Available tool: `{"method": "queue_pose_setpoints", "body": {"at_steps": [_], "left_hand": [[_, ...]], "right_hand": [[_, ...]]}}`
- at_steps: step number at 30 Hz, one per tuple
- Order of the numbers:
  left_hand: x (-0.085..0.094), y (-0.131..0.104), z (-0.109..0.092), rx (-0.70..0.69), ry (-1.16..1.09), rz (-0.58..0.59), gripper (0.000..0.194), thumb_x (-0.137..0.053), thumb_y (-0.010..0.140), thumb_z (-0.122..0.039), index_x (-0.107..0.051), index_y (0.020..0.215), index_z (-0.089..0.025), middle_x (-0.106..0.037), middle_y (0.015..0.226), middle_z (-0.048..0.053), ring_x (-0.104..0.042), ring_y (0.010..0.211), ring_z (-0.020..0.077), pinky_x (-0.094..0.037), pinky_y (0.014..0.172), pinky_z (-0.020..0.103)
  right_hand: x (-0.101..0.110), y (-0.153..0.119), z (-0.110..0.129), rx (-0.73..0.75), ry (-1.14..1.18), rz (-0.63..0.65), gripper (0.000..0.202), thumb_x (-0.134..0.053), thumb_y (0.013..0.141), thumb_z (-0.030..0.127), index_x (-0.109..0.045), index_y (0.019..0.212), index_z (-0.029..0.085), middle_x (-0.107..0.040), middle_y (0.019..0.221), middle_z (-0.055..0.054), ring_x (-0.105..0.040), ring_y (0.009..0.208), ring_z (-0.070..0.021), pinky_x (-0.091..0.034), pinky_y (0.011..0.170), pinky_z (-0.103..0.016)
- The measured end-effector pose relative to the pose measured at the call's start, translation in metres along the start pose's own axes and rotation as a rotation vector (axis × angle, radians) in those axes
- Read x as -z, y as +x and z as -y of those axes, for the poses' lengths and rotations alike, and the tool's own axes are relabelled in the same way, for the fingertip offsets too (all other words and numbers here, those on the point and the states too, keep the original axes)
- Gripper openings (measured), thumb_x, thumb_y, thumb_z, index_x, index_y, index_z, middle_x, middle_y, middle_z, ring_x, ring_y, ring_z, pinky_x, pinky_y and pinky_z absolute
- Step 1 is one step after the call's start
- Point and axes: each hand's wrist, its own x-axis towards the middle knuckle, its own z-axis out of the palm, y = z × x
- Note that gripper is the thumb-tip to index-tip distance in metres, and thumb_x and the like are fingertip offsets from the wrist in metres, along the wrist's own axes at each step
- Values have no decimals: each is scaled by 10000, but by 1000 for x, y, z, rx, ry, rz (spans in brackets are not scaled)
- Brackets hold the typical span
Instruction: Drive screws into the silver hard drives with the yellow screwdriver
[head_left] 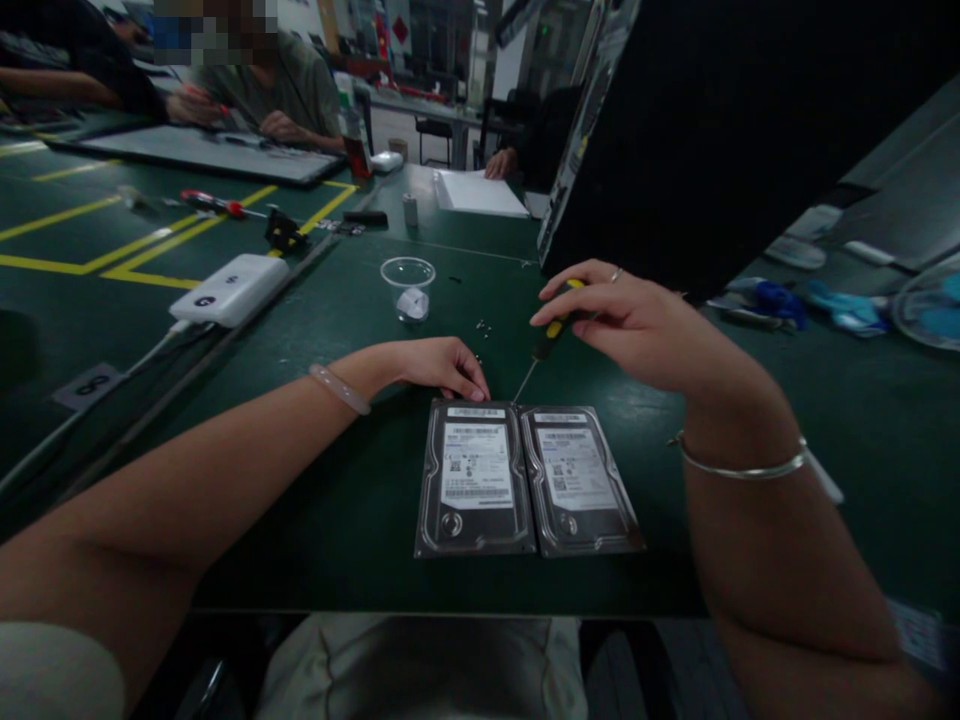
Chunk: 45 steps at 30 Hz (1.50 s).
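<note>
Two hard drives lie flat side by side with label sides up, the left drive [480,545] and the right drive [592,540]. My right hand [622,315] grips a screwdriver [553,328] by its black and yellow handle. The shaft slants down to the left, its tip at the far right corner of the left drive. My left hand [448,368] is closed, its fingertips bunched at that drive's far edge; whatever they pinch, if anything, is hidden. Beyond that hand several tiny screws [484,326] are scattered on the green table [337,545].
A clear plastic cup [407,275] with something white inside stands behind my left hand. To the left lies a white power strip [229,288] with a cable. A large black panel [720,130] rises at the right. Co-workers sit across the table, near a bottle [354,135] and white paper [480,193].
</note>
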Motion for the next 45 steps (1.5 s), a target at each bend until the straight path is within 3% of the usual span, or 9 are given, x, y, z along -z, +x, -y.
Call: {"method": "queue_pose_setpoints", "body": {"at_steps": [5, 12, 16, 21, 27, 35, 38, 41, 45], "left_hand": [[-1, 0, -1, -4, -7, -4, 181, -790, 750, -320, -806, 887, -201, -759, 822, 14, -630, 700, 94, -465, 646, 187], [-1, 1, 2, 9, -37, 1, 193, -803, 738, -330, -805, 891, -212, -765, 861, 13, -636, 729, 101, -459, 678, 205], [-1, 0, 0, 15, -21, -4, 174, -798, 744, -330, -805, 872, -212, -760, 857, 20, -627, 728, 120, -464, 711, 248], [-2, 0, -1, 13, -47, 6, 152, -794, 749, -318, -804, 857, -212, -743, 796, 15, -604, 681, 113, -453, 680, 246], [-2, 1, 0, 27, -52, -12, 171, -813, 724, -321, -809, 869, -229, -750, 836, 10, -612, 698, 105, -445, 644, 220], [0, 1, 1, 17, -23, 15, 179, -798, 745, -347, -807, 875, -225, -742, 805, 7, -594, 683, 93, -435, 643, 207], [-1, 1, 0, 25, -23, -5, 176, -799, 732, -345, -805, 861, -226, -740, 805, 3, -603, 700, 106, -445, 655, 222], [-2, 1, 0, 25, -36, -2, 192, -807, 725, -351, -805, 863, -218, -740, 809, 11, -607, 700, 114, -452, 660, 235], [-2, 1, 0, 18, -43, 3, 200, -806, 725, -352, -806, 870, -214, -745, 828, 18, -613, 710, 120, -455, 663, 240]], "right_hand": [[-20, 6, 7, -66, -39, -155, 243, -541, 953, 309, -724, 1054, 184, -699, 925, -42, -639, 814, -160, -483, 753, -319], [-35, 8, 14, -201, -123, -221, 307, -448, 852, 126, -542, 1126, 226, -649, 881, -23, -600, 762, -173, -439, 725, -318], [-33, 7, 17, -172, -240, -215, 108, -463, 882, 197, -567, 890, 224, -622, 833, -38, -576, 773, -190, -399, 717, -333], [-27, 6, 21, -220, -352, -233, 300, -468, 969, 416, -595, 788, 213, -599, 705, -27, -529, 658, -172, -323, 627, -330], [-21, 3, 20, -149, -156, -148, 200, -547, 812, 172, -556, 1004, 226, -605, 857, -5, -504, 663, -130, -399, 638, -298], [-14, 3, 15, -164, 177, -82, 260, -521, 748, 54, -696, 886, 188, -714, 905, -21, -609, 746, -140, -444, 665, -295], [-24, 6, 16, -166, 166, -189, 139, -570, 827, 147, -703, 811, 185, -701, 805, -11, -585, 695, -128, -412, 621, -285], [-37, 9, 16, -174, 121, -362, 330, -606, 907, 375, -636, 637, 189, -641, 621, 3, -546, 593, -111, -400, 580, -279], [-43, 10, 17, -111, 202, -341, 216, -520, 933, 253, -714, 865, 187, -732, 760, -6, -651, 716, -126, -458, 637, -272]]}}
